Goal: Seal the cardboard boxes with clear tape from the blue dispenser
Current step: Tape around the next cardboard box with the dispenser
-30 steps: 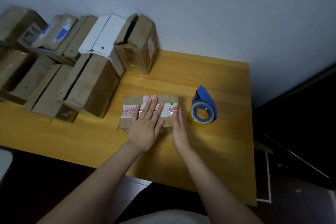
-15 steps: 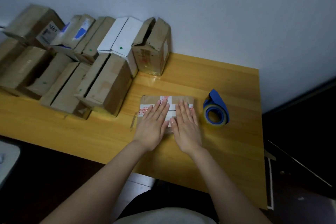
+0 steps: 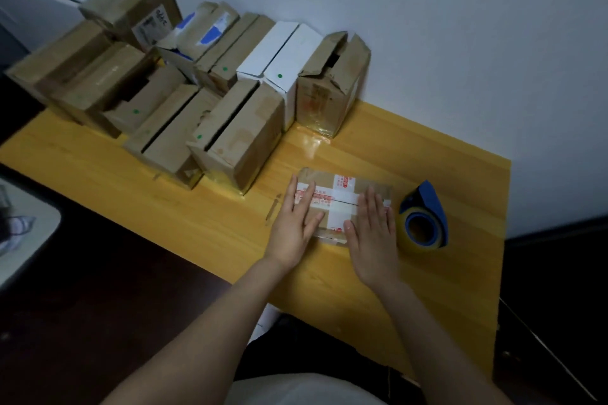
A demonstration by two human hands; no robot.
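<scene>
the small cardboard box (image 3: 334,204) is being pressed down on the wooden table (image 3: 427,148), near its right end, by the left hand (image 3: 296,223) and the right hand (image 3: 373,233), fingers straight and grasping nothing. the blue dispenser (image 3: 427,217) is being seen standing just beside the right hand, and more boxes (image 3: 237,135) piled along the wall, further left.

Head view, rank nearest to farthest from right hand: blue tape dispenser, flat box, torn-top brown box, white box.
1. flat box: under the right hand, touching it.
2. blue tape dispenser: just to the hand's right.
3. torn-top brown box: upright, at the far side of the table.
4. white box: left of the torn-top brown box, farther off.
</scene>
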